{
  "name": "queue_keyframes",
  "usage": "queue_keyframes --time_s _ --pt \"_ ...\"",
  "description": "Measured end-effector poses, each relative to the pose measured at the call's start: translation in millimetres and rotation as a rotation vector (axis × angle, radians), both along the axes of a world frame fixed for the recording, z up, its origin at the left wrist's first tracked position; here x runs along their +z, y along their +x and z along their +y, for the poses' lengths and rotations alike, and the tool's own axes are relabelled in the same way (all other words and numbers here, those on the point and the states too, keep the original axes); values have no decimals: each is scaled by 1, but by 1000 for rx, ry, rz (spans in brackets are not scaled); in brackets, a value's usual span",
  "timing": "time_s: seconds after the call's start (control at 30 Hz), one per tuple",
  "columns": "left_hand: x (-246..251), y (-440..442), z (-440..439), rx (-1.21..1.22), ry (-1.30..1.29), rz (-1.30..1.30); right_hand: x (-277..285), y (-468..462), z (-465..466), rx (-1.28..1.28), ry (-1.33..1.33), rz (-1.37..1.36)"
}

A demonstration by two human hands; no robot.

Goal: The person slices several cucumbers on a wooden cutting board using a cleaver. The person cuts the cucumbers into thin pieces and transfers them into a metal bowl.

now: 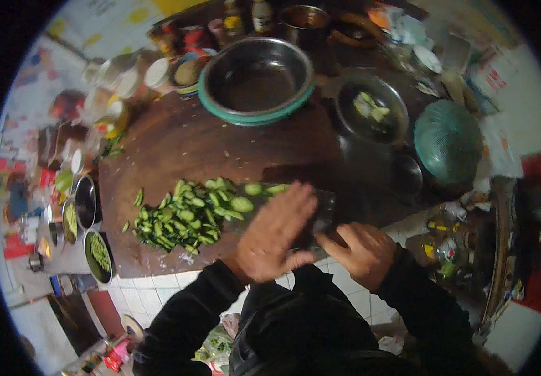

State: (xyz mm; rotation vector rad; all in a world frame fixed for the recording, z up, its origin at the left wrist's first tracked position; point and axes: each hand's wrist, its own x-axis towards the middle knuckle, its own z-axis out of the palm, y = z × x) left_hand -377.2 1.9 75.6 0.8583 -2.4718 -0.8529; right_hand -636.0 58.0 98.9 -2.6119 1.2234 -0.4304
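My left hand [277,235] is stretched flat, palm down, over the broad dark blade of a cleaver [322,207], thumb held out from the fingers. Whether its palm touches the blade is hidden. My right hand [362,254] is curled at the blade's near right corner, around what appears to be the handle, which the fingers cover. Cucumber slices [241,204] lie at the blade's left end and along its far edge. Left of it, a heap of sliced cucumber [181,216] spreads over the brown wooden tabletop [167,136].
A steel basin [256,110] sits in a green one at the back. To its right are a bowl with pale green pieces [371,110] and an upturned green colander [448,141]. Bowls of cut vegetables [98,256] stand left; bottles [262,16] line the far edge.
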Motion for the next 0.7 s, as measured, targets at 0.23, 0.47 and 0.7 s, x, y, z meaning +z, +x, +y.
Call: queue_keyframes --time_s 0.23,0.47,0.7 --pt "-11 57 25 95 -102 -194 28 69 -31 298 -16 203" --pt "-27 140 35 255 -65 -117 38 136 -42 397 -54 244" --pt "-69 261 43 318 -89 -79 66 150 -22 158 37 161"
